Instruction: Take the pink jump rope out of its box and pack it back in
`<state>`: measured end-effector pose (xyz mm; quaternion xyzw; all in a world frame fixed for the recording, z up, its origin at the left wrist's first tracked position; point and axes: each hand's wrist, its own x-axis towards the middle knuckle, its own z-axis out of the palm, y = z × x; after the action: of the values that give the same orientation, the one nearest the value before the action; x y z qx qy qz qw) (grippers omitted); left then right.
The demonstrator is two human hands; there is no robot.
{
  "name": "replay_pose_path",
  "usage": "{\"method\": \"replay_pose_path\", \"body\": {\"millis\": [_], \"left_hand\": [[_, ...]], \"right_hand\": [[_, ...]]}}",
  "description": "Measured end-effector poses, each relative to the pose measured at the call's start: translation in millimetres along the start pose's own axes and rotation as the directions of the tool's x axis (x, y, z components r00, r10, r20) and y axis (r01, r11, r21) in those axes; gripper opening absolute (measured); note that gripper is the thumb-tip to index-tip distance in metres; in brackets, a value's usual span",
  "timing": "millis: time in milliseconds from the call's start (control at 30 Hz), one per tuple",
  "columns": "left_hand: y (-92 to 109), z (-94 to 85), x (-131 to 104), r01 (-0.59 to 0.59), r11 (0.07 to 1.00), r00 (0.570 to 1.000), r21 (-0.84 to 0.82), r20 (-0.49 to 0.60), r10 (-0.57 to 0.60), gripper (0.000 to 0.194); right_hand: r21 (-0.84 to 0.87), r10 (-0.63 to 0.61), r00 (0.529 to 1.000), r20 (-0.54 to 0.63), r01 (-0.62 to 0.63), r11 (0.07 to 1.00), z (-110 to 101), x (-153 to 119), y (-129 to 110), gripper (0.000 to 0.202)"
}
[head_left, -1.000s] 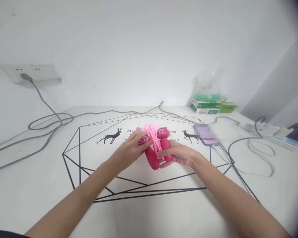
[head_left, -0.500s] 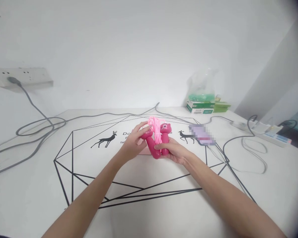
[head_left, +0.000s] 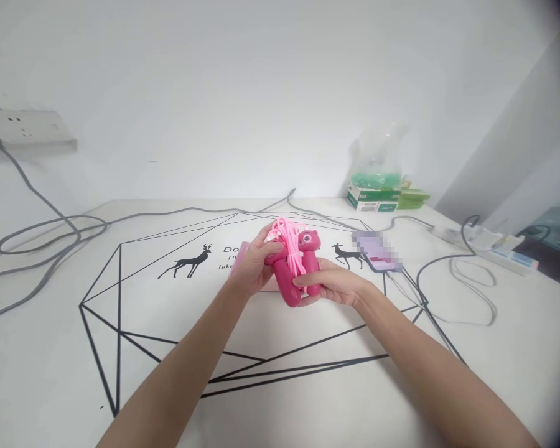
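Observation:
Between my two hands is a jump rope with two dark pink handles and a bundled light pink cord. Each handle has an animal-like head; a round eye shows on the right one. My left hand is closed around the left handle's head, its thumb on top beside the cord. My right hand grips the lower part of both handles, thumb across the front and fingers beneath. Behind the rope, a flat pink item lies on the table, mostly hidden by my hands.
The white table bears black lines and deer prints. A blurred-out phone lies at right, near a power strip with cables. Green-and-white boxes under a plastic bag stand against the wall. A grey cable runs along the back.
My left hand has closed more firmly on the left handle, its thumb now over the handle's head. The rope has come slightly lower and nearer. The view has shifted a little to the right.

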<state>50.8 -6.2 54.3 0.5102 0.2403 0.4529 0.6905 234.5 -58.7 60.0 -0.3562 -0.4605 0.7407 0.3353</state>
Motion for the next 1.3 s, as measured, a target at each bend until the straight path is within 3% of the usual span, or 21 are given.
{"method": "replay_pose_path", "body": {"millis": [267,567,767,967,1167,1300], "left_hand": [[-2.3,-14.3,-2.8,-0.024,0.994,0.996,-0.11,0.079,0.033,0.053],[-7.0,-28.9,-0.6,-0.052,0.978,0.99,-0.201,0.121,0.078,0.05],[-8.1,-27.8,4.3,-0.122,0.968,0.992,-0.221,-0.016,0.121,0.046],[-11.8,-23.2,9.4,-0.239,0.94,0.96,-0.242,-0.202,0.192,0.044],[-15.9,-16.5,9.5,-0.275,0.932,0.953,-0.237,-0.195,0.232,0.043],[-19.8,-19.8,9.4,-0.27,0.94,0.953,-0.211,-0.201,0.228,0.043]], "right_hand": [[-0.131,0.15,0.976,0.158,-0.13,0.983,-13.3,9.2,-7.5,0.037],[-0.184,0.262,0.942,0.207,-0.226,0.957,-18.4,24.8,-17.8,0.039],[-0.137,0.177,0.98,0.093,-0.164,0.977,-15.2,25.1,-20.7,0.038],[-0.021,-0.024,0.995,-0.094,0.022,1.0,-4.7,21.9,-15.1,0.033],[-0.06,-0.164,0.949,-0.271,0.153,0.986,1.8,24.7,-3.9,0.022],[-0.11,-0.17,0.95,-0.261,0.146,0.983,-3.4,23.1,-6.0,0.023]]}}
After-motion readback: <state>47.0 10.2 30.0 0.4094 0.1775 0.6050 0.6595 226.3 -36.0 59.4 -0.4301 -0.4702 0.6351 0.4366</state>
